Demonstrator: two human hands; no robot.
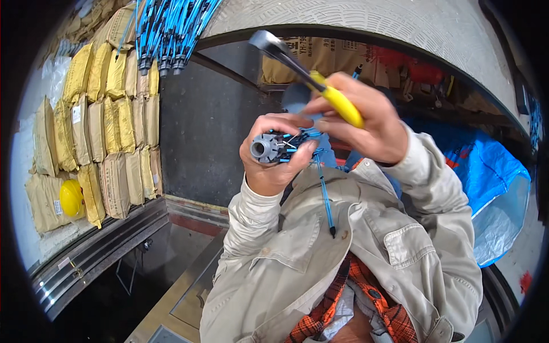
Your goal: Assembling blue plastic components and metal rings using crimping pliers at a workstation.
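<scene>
My left hand (pixel 269 166) is wrapped round a grey slotted hub (pixel 264 148) with a round hollow end. Thin blue-and-black rods gather at it, and one rod (pixel 326 200) hangs down in front of my jacket. In my right hand (pixel 372 117) is a hammer (pixel 341 106) with a yellow grip and a dark shaft. Its metal head points up and to the left, above the left hand, slightly blurred. My right fingertips are close to the rods beside the left hand; whether they touch them I cannot tell.
Bundles of blue rods with grey hubs (pixel 171 37) lie at the upper left. Brown and yellow paper packages (pixel 108 123) are stacked at the left, a yellow hard hat (pixel 71 199) among them. A pale patterned surface (pixel 366 17) curves across the back. Blue plastic sheeting (pixel 486 171) lies at the right.
</scene>
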